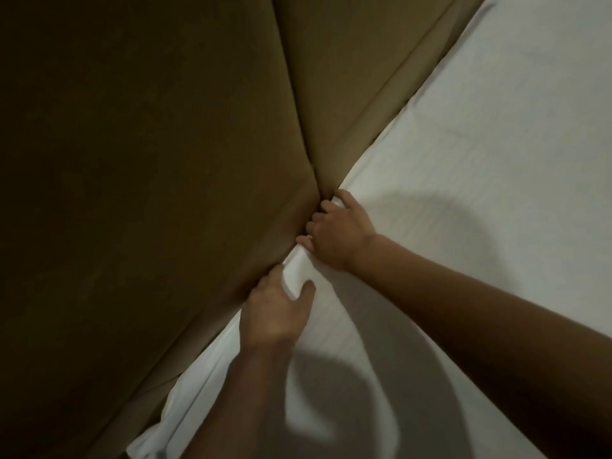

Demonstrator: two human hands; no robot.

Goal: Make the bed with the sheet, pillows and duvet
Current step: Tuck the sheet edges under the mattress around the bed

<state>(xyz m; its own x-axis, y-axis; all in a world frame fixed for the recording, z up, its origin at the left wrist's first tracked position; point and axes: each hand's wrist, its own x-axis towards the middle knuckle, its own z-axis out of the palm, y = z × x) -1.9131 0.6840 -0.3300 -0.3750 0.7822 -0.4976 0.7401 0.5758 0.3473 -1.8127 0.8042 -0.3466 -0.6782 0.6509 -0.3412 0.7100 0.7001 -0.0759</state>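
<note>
White sheet (463, 160), smooth and flat toward 3 o'clock, its edge bunched in folds along the padded corner, trailing toward 7 o'clock

The sheet (463, 160) lies right of the padded headboard (149, 160), edges touching.

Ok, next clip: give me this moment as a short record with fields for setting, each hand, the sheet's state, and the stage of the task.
setting: corner of a bed where brown padded panels meet
left hand: grips a bunched fold of the white sheet at the mattress edge
right hand: fingers curled on the sheet, pushing it into the corner
sheet state: flat over the mattress, loose along the near edge
stage: tucking the sheet; no pillows or duvet in view
</note>
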